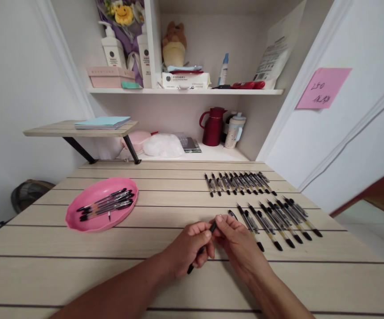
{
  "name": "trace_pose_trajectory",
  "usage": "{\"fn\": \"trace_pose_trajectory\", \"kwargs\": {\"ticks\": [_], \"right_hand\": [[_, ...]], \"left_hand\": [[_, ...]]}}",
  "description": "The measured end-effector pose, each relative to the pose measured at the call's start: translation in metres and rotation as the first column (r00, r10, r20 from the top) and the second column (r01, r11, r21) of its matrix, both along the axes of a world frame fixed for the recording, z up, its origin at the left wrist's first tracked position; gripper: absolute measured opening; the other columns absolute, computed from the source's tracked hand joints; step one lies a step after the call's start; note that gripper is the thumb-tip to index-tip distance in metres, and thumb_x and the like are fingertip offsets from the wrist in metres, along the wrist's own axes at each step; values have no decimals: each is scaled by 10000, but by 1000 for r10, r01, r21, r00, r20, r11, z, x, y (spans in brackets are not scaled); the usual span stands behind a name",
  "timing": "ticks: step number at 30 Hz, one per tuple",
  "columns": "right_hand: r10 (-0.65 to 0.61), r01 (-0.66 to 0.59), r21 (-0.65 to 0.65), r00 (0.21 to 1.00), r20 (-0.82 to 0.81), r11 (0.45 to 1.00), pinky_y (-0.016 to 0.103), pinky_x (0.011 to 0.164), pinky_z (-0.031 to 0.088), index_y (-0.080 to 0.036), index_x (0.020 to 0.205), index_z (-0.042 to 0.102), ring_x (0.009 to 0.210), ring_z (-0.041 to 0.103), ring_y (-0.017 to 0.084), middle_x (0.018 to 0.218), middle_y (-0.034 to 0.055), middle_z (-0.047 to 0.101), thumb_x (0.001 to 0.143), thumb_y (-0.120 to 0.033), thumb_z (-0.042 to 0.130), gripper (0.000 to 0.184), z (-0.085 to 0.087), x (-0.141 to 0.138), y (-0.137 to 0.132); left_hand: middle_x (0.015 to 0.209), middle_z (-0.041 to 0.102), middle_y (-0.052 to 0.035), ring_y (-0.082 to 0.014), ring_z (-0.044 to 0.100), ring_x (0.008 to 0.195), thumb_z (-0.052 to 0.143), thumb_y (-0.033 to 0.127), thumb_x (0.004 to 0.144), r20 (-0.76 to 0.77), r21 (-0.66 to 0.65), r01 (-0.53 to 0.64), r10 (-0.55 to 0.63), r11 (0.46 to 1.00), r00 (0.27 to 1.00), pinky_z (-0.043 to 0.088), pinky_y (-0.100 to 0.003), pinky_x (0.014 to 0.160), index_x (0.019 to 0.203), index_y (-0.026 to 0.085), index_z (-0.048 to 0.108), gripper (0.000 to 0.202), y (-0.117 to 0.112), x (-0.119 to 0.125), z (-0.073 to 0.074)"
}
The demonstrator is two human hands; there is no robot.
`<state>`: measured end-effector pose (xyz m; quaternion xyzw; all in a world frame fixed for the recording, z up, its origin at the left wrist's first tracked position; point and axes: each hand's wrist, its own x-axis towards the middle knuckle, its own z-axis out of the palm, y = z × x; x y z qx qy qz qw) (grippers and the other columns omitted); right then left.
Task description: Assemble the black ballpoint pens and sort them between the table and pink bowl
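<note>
Both of my hands meet over the front middle of the wooden table. In my closed left hand [193, 248] is a pen [191, 268], its black end sticking out below the fingers. My right hand [233, 235] pinches the black upper end of the same pen between thumb and fingers; whether that part is a separate cap is hidden. Just right of my right hand lies a near row of pens [280, 221], clear-barrelled with black ends. Farther back is a second row of pens [241, 182]. On the left, a pink tray [102, 187] holds several more pens [107, 204].
A small raised shelf [48, 128] with a blue notebook [103, 122] stands at the table's back left. Behind the table, a white cabinet shelf [218, 91] carries bottles and boxes. Under it are a red jug [213, 126], a light tumbler [235, 130] and a white plastic bag [163, 145].
</note>
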<state>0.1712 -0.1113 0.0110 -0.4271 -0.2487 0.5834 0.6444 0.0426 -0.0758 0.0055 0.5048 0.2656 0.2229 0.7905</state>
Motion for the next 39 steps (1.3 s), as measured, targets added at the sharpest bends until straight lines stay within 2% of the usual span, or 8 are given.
{"fn": "trace_pose_trajectory", "kwargs": {"ticks": [8, 14, 24, 28, 31, 33, 36, 39], "right_hand": [[-17, 24, 78, 996, -91, 997, 236, 629, 451, -148, 730, 632, 659, 549, 120, 744, 42, 630, 609, -336, 724, 242, 3, -3, 1], [7, -6, 18, 1000, -28, 1000, 188, 418, 377, -146, 678, 609, 441, 438, 68, 539, -25, 538, 655, -371, 682, 238, -1, -6, 2], [-72, 82, 45, 977, -200, 996, 240, 687, 484, -182, 811, 635, 773, 611, 123, 828, 31, 663, 645, -310, 706, 221, -2, 8, 8], [-212, 216, 52, 975, -71, 975, 251, 695, 493, -176, 837, 630, 798, 618, 137, 830, 36, 666, 622, -318, 718, 273, -2, 22, 13], [-292, 286, 60, 926, 239, 956, 272, 631, 490, -166, 831, 626, 722, 620, 157, 745, 33, 658, 627, -375, 695, 301, -1, 40, 9], [-236, 242, 71, 768, 596, 968, 265, 577, 463, -161, 787, 634, 643, 607, 160, 660, 32, 644, 668, -426, 640, 291, -1, 53, -1], [-110, 135, 85, 190, 976, 987, 256, 535, 402, -191, 719, 645, 596, 591, 163, 629, 29, 642, 759, -459, 518, 299, -2, 68, -20], [-53, 97, 90, -333, 941, 991, 254, 488, 335, -218, 690, 636, 576, 592, 167, 677, 32, 660, 819, -427, 434, 317, -7, 73, -37]], "left_hand": [[540, 513, 46, -11, 289, 277, 433, 345, 818, 25, -65, 37, -36, 997, 999, 166, -155, 303, 831, 168, 459, 179, 2, -1, 3], [542, 506, 47, -11, 263, 283, 435, 351, 822, 52, -68, 35, -31, 997, 998, 161, -159, 308, 857, 175, 465, 182, 2, -2, -3], [546, 501, 43, -5, 239, 295, 462, 361, 804, 48, -159, 82, -75, 984, 996, 129, -159, 324, 850, 181, 457, 186, 1, -1, 0], [534, 485, 45, -4, 228, 303, 450, 350, 810, 39, -206, 58, -51, 977, 998, 125, -157, 338, 927, 177, 471, 211, 1, -1, 0], [554, 479, 43, 0, 233, 323, 458, 310, 804, 29, -270, 1, 8, 963, 1000, 107, -153, 353, 944, 176, 479, 195, 4, -2, 0], [573, 477, 43, 5, 232, 336, 472, 293, 795, 23, -310, -44, 54, 950, 998, 95, -150, 362, 947, 177, 483, 192, 5, -2, 0], [580, 470, 48, 6, 230, 342, 491, 288, 785, 30, -338, -71, 86, 938, 996, 90, -151, 369, 948, 181, 490, 195, 7, -3, 0], [583, 477, 44, 4, 233, 342, 500, 294, 780, 31, -333, -61, 75, 941, 997, 89, -155, 371, 935, 180, 497, 192, 7, -3, -1]]}}
